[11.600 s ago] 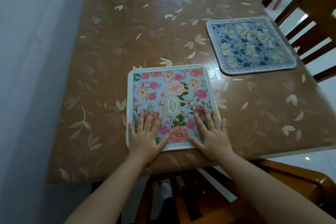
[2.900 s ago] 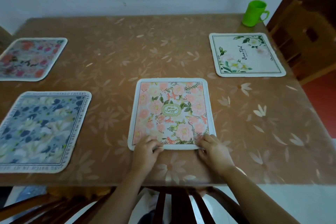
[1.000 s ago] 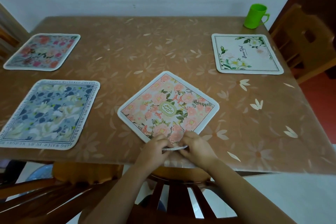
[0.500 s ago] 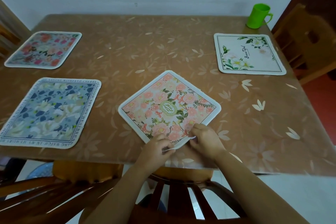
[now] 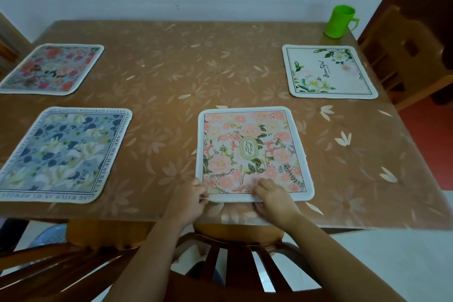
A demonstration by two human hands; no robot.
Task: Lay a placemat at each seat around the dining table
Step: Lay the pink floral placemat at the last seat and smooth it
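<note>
You look to be squaring the pink garden placemat [image 5: 252, 152] at the near seat, where it lies flat, close to the near edge of the table [image 5: 171, 76]. Your left hand [image 5: 190, 200] pinches its near left corner with curled fingers, and your right hand [image 5: 274, 197] pinches the near edge likewise. Next, probably let go and smooth it flat.

pink placemat [image 5: 252, 154] "GARDEN", white placemat [image 5: 329, 71] "Beautiful"

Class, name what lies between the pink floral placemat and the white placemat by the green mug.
Head view: only bare tablecloth separates the pink floral placemat from the white placemat.
</note>
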